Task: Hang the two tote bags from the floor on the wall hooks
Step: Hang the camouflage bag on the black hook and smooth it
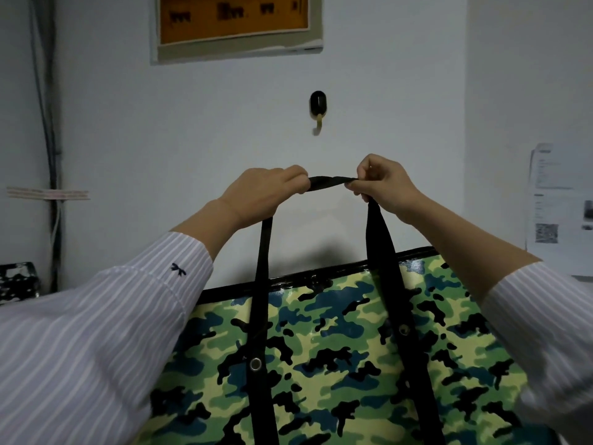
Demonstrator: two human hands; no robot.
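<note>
At the centre of the frame the left hand (263, 191) and the right hand (383, 183) each pinch one end of the camouflage tote bag's black strap (332, 183), pulled flat below the black wall hook (318, 107), with the camouflage tote bag (321, 364) hanging across the lower frame.

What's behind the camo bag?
Behind the bag you can see the white wall, with a hook higher up. The wall's lower part and the floor are hidden by the bag, so anything down there can't be seen.
</note>
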